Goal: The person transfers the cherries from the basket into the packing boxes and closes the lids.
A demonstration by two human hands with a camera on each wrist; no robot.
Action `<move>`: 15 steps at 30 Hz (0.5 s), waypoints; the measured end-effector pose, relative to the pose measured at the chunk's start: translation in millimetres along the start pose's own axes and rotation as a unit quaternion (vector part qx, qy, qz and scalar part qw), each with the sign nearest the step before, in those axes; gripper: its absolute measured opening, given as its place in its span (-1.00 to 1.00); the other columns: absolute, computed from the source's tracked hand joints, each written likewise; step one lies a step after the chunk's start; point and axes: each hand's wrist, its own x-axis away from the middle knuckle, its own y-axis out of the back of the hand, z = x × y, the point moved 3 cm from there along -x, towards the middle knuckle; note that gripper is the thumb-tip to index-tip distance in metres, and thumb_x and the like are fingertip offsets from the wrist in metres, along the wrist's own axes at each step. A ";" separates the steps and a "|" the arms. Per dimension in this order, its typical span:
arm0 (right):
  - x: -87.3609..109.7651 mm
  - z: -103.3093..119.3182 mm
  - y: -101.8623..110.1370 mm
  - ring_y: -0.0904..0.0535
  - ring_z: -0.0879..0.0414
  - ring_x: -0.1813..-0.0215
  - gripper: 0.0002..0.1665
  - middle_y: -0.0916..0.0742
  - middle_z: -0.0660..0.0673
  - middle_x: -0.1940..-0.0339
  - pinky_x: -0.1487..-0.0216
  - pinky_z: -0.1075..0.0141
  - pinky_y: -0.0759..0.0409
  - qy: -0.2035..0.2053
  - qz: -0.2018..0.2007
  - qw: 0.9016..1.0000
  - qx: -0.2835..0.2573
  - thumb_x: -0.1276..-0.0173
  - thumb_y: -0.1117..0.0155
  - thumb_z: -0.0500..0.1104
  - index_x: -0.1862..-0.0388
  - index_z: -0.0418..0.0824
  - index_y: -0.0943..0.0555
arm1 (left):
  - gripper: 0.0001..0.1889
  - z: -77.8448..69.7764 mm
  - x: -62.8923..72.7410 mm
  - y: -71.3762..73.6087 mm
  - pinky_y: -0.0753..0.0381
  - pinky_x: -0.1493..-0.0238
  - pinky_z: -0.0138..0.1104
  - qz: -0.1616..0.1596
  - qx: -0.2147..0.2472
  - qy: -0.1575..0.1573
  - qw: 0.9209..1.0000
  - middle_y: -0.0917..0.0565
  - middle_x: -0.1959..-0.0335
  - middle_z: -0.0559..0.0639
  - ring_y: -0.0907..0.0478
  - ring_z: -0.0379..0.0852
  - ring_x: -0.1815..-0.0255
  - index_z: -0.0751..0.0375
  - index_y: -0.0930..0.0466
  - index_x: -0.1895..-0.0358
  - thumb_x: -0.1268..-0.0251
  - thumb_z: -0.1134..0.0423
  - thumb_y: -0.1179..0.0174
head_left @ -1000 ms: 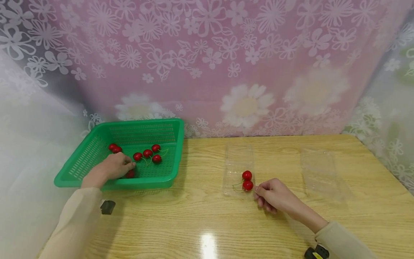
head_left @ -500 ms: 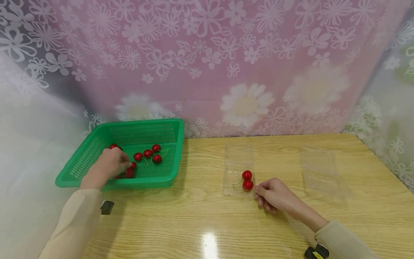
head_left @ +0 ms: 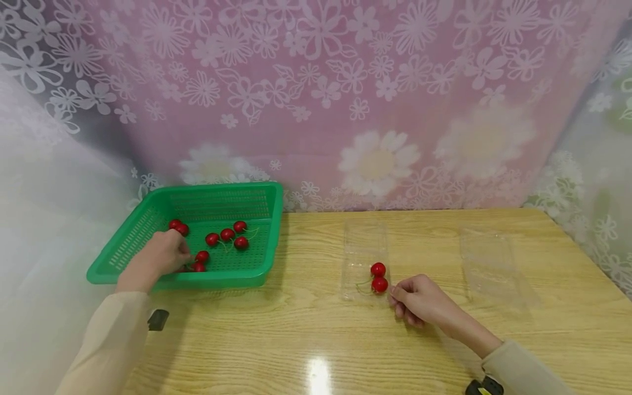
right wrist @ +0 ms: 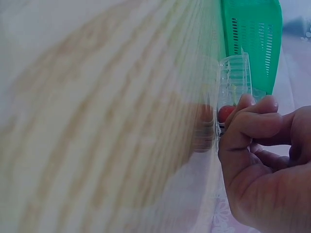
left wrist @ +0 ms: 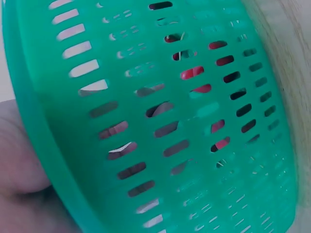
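My left hand (head_left: 160, 253) reaches into the green plastic basket (head_left: 264, 277), fingers bent down among several red cherries. Two cherries (head_left: 201, 258) lie just beside its fingertips; whether it pinches a stem or a cherry is hidden. In the left wrist view the slotted basket wall (left wrist: 116, 111) covers most of the scene, with bits of red behind the slots. My right hand (head_left: 424, 302) pinches the right edge of a clear plastic box (head_left: 353, 258), seen also past the curled fingers in the right wrist view. A pair of stemmed cherries (head_left: 378, 277) sits in that box's near part.
Further cherries (head_left: 227, 235) lie spread over the basket floor, with two more at its back left. A second clear plastic box (head_left: 489, 258) stands to the right on the wooden table (head_left: 276, 340). A flowered pink curtain (head_left: 306, 137) hangs behind the table.
My left hand has shifted a little left and back within the basket, uncovering cherries by its fingertips. The right hand keeps its place at the box.
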 end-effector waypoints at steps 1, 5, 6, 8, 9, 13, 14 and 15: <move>0.3 0.1 0.3 -0.37 0.25 0.67 -0.58 -0.65 -0.04 0.60 0.67 0.45 -0.33 0.000 0.001 1.000 0.000 -0.67 0.00 -0.11 0.30 -0.34 -0.63 | -0.84 0.0 0.9 0.3 -0.60 0.38 -0.12 -0.001 -0.001 0.000 1.000 -0.74 0.52 0.10 -0.58 -0.07 0.51 0.33 -0.74 0.44 -0.32 0.36 -0.32; 0.9 0.9 1.1 -0.37 0.24 0.67 -0.58 -0.65 -0.05 0.59 0.66 0.44 -0.33 0.000 0.003 1.000 0.001 -0.67 0.01 -0.11 0.29 -0.34 -0.63 | -0.87 -0.5 4.1 2.2 -0.56 0.39 -0.14 -0.005 0.000 0.003 1.000 -0.71 0.51 0.11 -0.55 -0.05 0.50 0.33 -0.72 0.37 -0.33 0.35 -0.32; 1.0 1.0 1.1 -0.37 0.25 0.66 -0.58 -0.64 -0.05 0.59 0.66 0.45 -0.33 0.001 0.003 1.000 0.002 -0.67 0.01 -0.10 0.29 -0.34 -0.63 | -0.88 -0.8 4.8 2.7 -0.54 0.40 -0.15 -0.007 0.002 0.004 1.000 -0.70 0.49 0.13 -0.54 -0.04 0.49 0.33 -0.71 0.35 -0.33 0.34 -0.32; 0.9 1.1 1.2 -0.37 0.25 0.66 -0.58 -0.64 -0.04 0.59 0.66 0.45 -0.33 0.001 0.002 1.000 0.002 -0.67 0.01 -0.11 0.28 -0.35 -0.64 | -0.90 -1.2 5.7 3.6 -0.54 0.39 -0.15 -0.009 0.005 0.005 1.000 -0.70 0.44 0.15 -0.55 -0.03 0.47 0.33 -0.70 0.31 -0.34 0.35 -0.31; 0.9 1.2 1.2 -0.37 0.25 0.66 -0.58 -0.64 -0.04 0.59 0.66 0.45 -0.33 0.001 0.002 1.000 0.002 -0.67 0.01 -0.11 0.28 -0.35 -0.64 | -0.91 -1.3 6.2 4.0 -0.54 0.38 -0.15 -0.009 0.008 0.005 1.000 -0.71 0.41 0.18 -0.55 -0.02 0.45 0.33 -0.70 0.29 -0.33 0.35 -0.31; 1.2 1.4 1.4 -0.37 0.25 0.67 -0.58 -0.65 -0.04 0.59 0.66 0.44 -0.34 0.001 0.003 1.000 0.003 -0.67 0.01 -0.10 0.28 -0.35 -0.65 | -0.92 -2.2 6.6 4.7 -0.59 0.34 -0.11 -0.018 0.012 -0.001 1.000 -0.74 0.34 0.21 -0.60 0.01 0.42 0.32 -0.74 0.30 -0.31 0.36 -0.32; 1.2 1.2 1.5 -0.37 0.25 0.67 -0.58 -0.65 -0.04 0.59 0.66 0.44 -0.34 0.001 0.003 1.000 0.004 -0.67 0.01 -0.10 0.28 -0.35 -0.65 | -0.92 -2.4 6.6 4.9 -0.61 0.32 -0.09 -0.022 0.014 -0.003 1.000 -0.75 0.33 0.22 -0.61 0.02 0.41 0.32 -0.74 0.30 -0.30 0.36 -0.32; 1.1 1.1 1.6 -0.37 0.25 0.67 -0.58 -0.65 -0.04 0.59 0.66 0.44 -0.34 0.002 0.003 1.000 0.005 -0.67 0.00 -0.10 0.27 -0.35 -0.65 | -0.92 -2.5 6.5 5.1 -0.62 0.31 -0.08 -0.025 0.016 -0.003 1.000 -0.76 0.31 0.23 -0.62 0.03 0.39 0.32 -0.75 0.30 -0.30 0.36 -0.32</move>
